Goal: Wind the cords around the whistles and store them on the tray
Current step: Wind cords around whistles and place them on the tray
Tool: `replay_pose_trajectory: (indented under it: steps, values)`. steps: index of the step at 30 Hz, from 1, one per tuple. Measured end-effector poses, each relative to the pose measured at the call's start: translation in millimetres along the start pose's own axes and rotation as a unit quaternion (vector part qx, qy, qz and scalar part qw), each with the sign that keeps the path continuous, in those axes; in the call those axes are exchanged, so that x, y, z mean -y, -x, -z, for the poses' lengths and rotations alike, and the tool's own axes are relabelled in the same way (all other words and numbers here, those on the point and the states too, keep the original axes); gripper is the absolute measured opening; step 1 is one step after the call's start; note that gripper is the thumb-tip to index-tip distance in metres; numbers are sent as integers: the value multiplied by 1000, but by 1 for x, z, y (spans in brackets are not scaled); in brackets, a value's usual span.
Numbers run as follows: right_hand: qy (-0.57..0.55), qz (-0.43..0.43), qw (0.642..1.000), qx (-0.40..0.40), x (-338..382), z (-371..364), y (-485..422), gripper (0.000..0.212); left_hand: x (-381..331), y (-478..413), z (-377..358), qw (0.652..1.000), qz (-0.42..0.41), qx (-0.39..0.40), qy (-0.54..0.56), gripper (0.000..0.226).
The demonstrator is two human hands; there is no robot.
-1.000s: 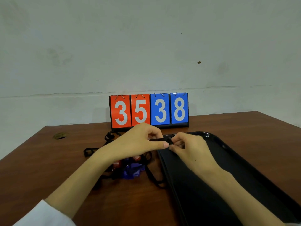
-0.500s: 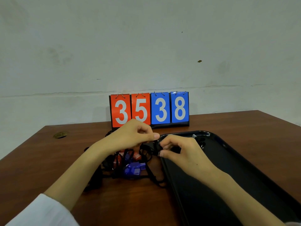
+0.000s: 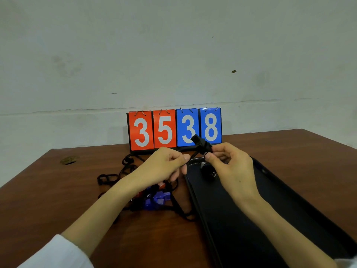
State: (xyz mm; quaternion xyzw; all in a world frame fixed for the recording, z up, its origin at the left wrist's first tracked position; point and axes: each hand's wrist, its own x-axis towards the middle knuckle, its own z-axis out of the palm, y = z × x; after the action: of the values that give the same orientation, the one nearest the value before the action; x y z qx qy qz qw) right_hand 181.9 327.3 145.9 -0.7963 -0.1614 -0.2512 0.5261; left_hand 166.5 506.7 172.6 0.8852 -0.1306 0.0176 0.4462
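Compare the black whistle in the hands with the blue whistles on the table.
Place: the right hand holds the black whistle up in the air; the blue whistles lie on the table.
Cord: the black whistle's cord runs to the left hand, which pinches it; the blue whistles sit in a loose tangle of cords.
Shared: black cords, and neither is on the tray yet.

L hand, R hand: both bare, forearms bare too. White sleeve starts well behind L wrist, loose fabric. R sleeve edge far behind R wrist, pale.
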Motion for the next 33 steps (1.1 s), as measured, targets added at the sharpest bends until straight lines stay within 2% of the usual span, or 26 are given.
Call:
replay_pose_trajectory:
  steps: [6, 13, 17, 22, 27, 30, 33]
  values:
    - [79, -10, 997, -13, -7, 1, -3, 23, -13, 5, -6, 995, -53, 26, -80, 29]
    - [136, 31, 988, 60, -7, -3, 1, 20, -24, 9, 7, 992, -89, -55, -72, 25]
    - [148, 68, 980, 117, -5, -5, 3, 22, -26, 9, 10, 995, -69, -74, -18, 26]
    - [152, 94, 972, 153, -5, -6, 4, 22, -25, 10, 8, 995, -22, -26, 92, 21]
    - [134, 115, 969, 170, -5, -6, 4, 20, -25, 8, 7, 997, -29, -62, 21, 20]
    - [121, 142, 961, 203, -4, -7, 6, 18, -28, 10, 8, 998, -12, -35, 52, 33]
    - [112, 164, 951, 238, -1, -8, 10, 16, -30, 9, 10, 993, 22, -48, 102, 46]
